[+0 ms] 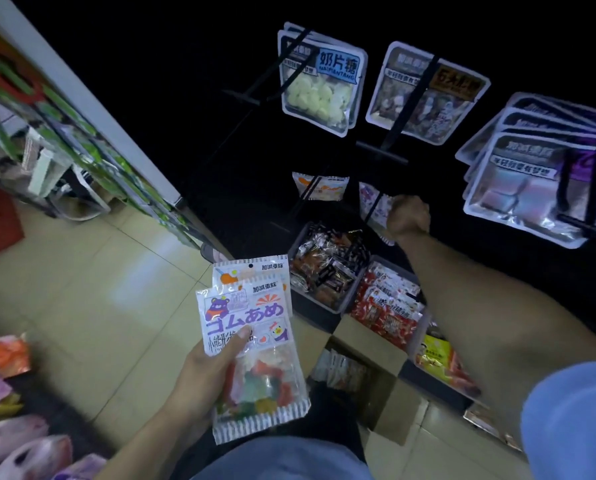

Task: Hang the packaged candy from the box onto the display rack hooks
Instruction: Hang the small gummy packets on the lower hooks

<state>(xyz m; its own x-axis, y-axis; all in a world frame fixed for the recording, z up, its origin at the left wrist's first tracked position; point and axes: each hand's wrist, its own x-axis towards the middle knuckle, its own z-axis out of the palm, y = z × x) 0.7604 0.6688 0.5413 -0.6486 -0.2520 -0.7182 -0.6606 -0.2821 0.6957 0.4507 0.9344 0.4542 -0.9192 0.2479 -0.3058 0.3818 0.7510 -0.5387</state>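
now, by label:
left hand (204,370): held two gummy packs (251,344) fanned together, thumb pressed across the front pack's label, fingers behind; low and left of the box.
right hand (408,216): reached out to the rack, fingers curled round a candy pack (376,206) at a low hook (372,211); whether the pack sat on the hook could not be told.
box (365,372): brown cardboard on the floor, flaps open, more white packs inside, between the arms.
rack (386,147): dark, with milk-candy bags (319,81), a brown-label bag (424,95) and silvery bags (528,178) hanging on upper hooks; an orange-and-white pack (319,187) hung lower.
bins (327,268): snack-filled trays under the rack, just beyond the box.
floor (92,292): pale tiles.
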